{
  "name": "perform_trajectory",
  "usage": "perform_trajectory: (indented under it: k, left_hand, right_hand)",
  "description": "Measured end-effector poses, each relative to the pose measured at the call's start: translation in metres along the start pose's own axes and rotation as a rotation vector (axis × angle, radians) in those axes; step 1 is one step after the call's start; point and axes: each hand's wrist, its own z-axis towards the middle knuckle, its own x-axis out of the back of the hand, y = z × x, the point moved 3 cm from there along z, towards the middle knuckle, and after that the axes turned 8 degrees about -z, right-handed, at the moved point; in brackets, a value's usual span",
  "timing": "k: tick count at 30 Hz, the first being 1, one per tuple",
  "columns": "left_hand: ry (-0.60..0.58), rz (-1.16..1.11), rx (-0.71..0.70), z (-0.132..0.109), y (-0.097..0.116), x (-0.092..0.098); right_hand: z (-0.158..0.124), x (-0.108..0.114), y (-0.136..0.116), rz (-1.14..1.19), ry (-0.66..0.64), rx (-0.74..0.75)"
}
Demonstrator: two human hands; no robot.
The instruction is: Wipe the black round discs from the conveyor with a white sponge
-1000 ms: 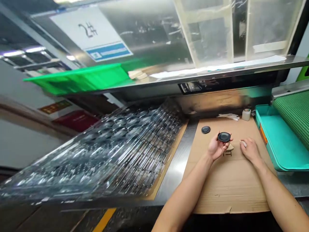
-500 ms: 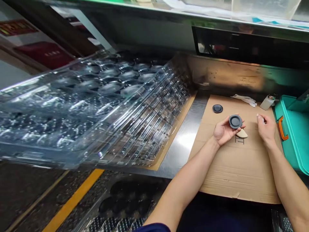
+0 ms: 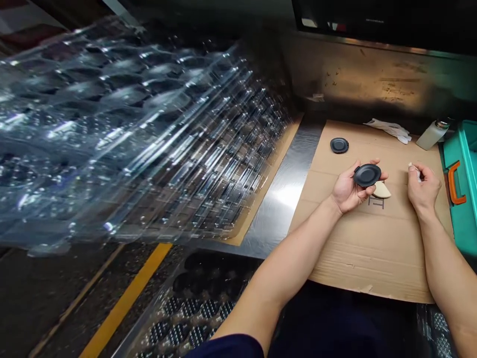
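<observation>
My left hand (image 3: 350, 189) holds a round black part shaped like a shallow dish (image 3: 367, 175), its hollow face turned up and tilted. Partly behind those fingers, a cream-coloured wedge-shaped pad (image 3: 381, 190) lies on the cardboard sheet (image 3: 343, 258). My right hand (image 3: 424, 186) is closed at the right of the sheet, with a bit of something white showing at the thumb and inside the fingers; its kind is not clear. A second black dish-shaped part (image 3: 339, 145) rests farther back on the cardboard.
Stacked clear plastic trays (image 3: 194, 164) fill the left side. A white glove (image 3: 389, 130) and a bottle with a metal cap (image 3: 432, 135) sit at the back. At the right edge stands a teal box (image 3: 465, 219) with an orange latch. Another tray (image 3: 186, 308) with dark parts is below the bench.
The view has tilted downward, shifting the scene up. My left hand has tipped the black part, so it looks flatter and wider. My right hand stays closed at the right.
</observation>
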Motion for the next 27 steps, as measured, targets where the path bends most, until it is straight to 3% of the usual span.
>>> perform_trajectory:
  k: [9,18,20,25,27]
  left_hand:
    - [0.165,-0.106,0.088,-0.001,-0.005,0.005]
    - [0.165,0.039,0.06,0.0,-0.003,0.005]
    - [0.143,0.226,-0.067,0.003,-0.005,0.004]
    - [0.138,1.002,-0.741,-0.003,-0.011,-0.002]
    - [0.094,1.206,-0.863,-0.007,-0.016,-0.003]
  right_hand:
    - [0.0,-0.002,-0.001,-0.037,-0.032,0.02]
    - [0.001,-0.005,0.002,-0.064,-0.043,0.036]
    - [0.0,-0.005,0.002,-0.063,-0.05,0.032]
    - [0.0,-0.004,0.001,-0.039,-0.05,0.026]
    - [0.0,-0.004,0.001,-0.034,-0.044,0.032]
